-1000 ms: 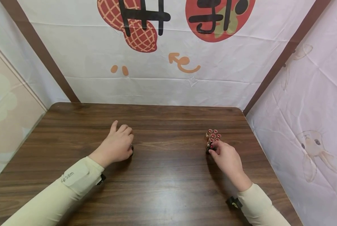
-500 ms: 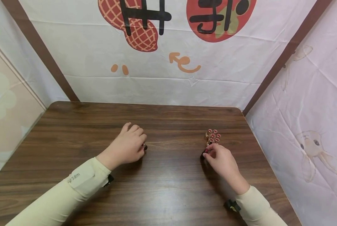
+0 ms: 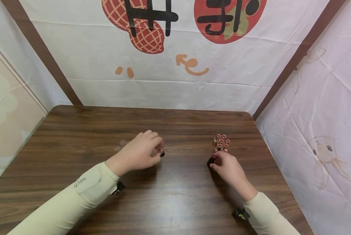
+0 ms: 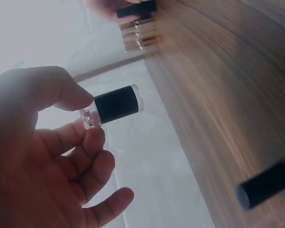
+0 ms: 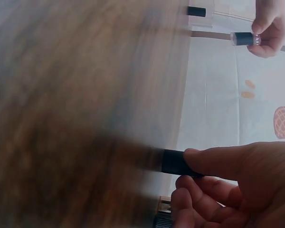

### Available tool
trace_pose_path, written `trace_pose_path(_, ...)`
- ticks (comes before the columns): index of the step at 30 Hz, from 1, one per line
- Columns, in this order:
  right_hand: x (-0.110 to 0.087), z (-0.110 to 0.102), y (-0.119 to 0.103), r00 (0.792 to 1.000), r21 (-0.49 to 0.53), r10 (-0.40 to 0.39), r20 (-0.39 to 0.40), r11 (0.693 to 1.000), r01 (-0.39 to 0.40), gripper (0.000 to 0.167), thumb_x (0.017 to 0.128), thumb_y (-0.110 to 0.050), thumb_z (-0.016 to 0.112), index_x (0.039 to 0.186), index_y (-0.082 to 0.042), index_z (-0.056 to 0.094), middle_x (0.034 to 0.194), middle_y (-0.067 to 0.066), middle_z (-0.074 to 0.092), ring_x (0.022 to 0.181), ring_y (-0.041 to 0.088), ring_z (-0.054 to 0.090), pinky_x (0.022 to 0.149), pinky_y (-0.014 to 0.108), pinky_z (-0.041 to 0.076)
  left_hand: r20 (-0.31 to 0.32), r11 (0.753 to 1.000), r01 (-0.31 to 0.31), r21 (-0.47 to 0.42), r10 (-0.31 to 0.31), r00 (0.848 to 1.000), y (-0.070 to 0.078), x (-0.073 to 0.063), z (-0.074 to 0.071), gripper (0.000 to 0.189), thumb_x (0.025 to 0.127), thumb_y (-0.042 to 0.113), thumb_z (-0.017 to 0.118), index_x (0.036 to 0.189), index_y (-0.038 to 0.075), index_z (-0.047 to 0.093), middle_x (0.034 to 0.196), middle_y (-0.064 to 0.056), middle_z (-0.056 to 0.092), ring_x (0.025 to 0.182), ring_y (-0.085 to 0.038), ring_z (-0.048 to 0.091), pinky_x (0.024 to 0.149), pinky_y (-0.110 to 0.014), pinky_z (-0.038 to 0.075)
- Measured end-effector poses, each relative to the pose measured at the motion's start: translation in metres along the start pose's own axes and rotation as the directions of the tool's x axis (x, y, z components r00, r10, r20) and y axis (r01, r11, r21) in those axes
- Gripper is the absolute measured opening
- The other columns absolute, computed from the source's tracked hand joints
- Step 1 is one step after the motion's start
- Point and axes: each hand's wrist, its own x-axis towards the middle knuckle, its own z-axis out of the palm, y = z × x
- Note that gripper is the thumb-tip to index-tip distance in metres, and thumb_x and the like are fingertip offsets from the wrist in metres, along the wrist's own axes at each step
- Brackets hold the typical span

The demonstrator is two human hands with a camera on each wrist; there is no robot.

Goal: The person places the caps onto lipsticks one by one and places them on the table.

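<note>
My left hand (image 3: 138, 151) pinches a small black tube with clear ends (image 4: 116, 105) between thumb and fingertips, near the middle of the table. Its remaining fingers are spread apart. In the head view this tube shows a reddish top. Over on the right, my right hand (image 3: 230, 168) grips a black tube with a red top (image 3: 211, 161) by thumb and fingers, just in front of several upright gold tubes with red-ringed tops (image 3: 221, 141). The right wrist view shows the thumb (image 5: 209, 160) lying along that black tube.
Another black tube (image 4: 265, 185) stands on the wooden table (image 3: 175, 192) to the left of my left hand. Faint translucent discs (image 3: 119, 146) show behind that hand. Printed white cloth (image 3: 163, 93) hangs beyond the far table edge.
My left hand has moved rightward with its tube, exposing the translucent discs. My right hand has shifted slightly left and nearer with the black tube, away from the gold ones.
</note>
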Motion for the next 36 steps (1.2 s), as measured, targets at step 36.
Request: trace_pose_path(36, 0.009, 0.019, -0.088, 0.965, 0.481, -0.250, -0.081, 0.838, 0.257, 0.021, 0.087, -0.022, 0.084, 0.104, -0.021, 0.073, 0.080, -0.006, 0.064, 0.070, 0.014, 0.057, 0.062, 0.026, 0.048, -0.258, 0.861, -0.046, -0.506, -0.101, 0.961, 0.024, 0.005, -0.034, 0.015, 0.096, 0.024, 0.075, 0.109, 0.019, 0.068, 0.098, 0.008, 0.065, 0.091, -0.010, 0.059, 0.087, -0.037, 0.055)
